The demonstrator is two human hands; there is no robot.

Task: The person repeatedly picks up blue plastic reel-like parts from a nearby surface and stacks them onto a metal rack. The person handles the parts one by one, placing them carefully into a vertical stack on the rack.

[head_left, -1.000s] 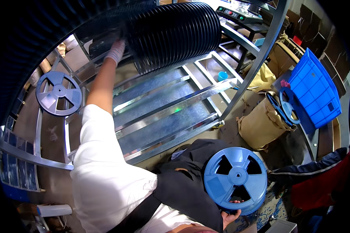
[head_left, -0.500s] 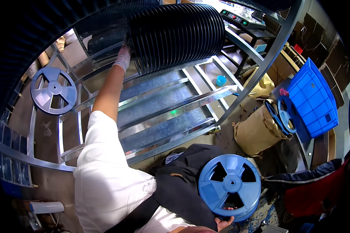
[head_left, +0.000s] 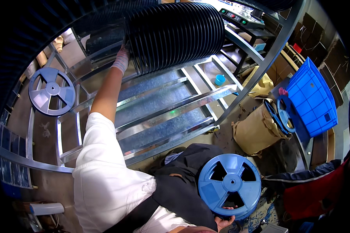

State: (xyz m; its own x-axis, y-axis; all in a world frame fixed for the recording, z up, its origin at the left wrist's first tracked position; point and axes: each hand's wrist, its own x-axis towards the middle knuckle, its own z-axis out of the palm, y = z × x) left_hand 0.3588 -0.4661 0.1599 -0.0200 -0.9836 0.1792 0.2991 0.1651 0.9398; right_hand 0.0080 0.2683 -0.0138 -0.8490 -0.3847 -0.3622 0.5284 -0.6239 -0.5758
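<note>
My left hand [head_left: 122, 59], in a pale striped glove, reaches up to the left end of a row of black discs [head_left: 175, 37] standing close together on a metal rack [head_left: 163, 119]. It touches the endmost disc; its fingers are mostly hidden there, so their grip does not show. Against my right side, my right hand [head_left: 224, 222] grips a small stack of blue plastic reels [head_left: 232, 185] from below. Its fingertips show through an opening in the top reel. Another reel, grey-blue [head_left: 52, 90], leans on the rack's left end.
A brown paper sack [head_left: 256, 130] with blue reels in it stands at right, beside a tilted blue crate [head_left: 310, 99]. A small blue cup [head_left: 220, 80] sits beyond the rack. Red and dark cloth [head_left: 311, 194] appears at lower right, and a button panel [head_left: 237, 19] at the back.
Almost nothing differs. The rack and the reel at left appear shifted slightly leftward in view. Both hands keep their places on the black discs and the blue reels.
</note>
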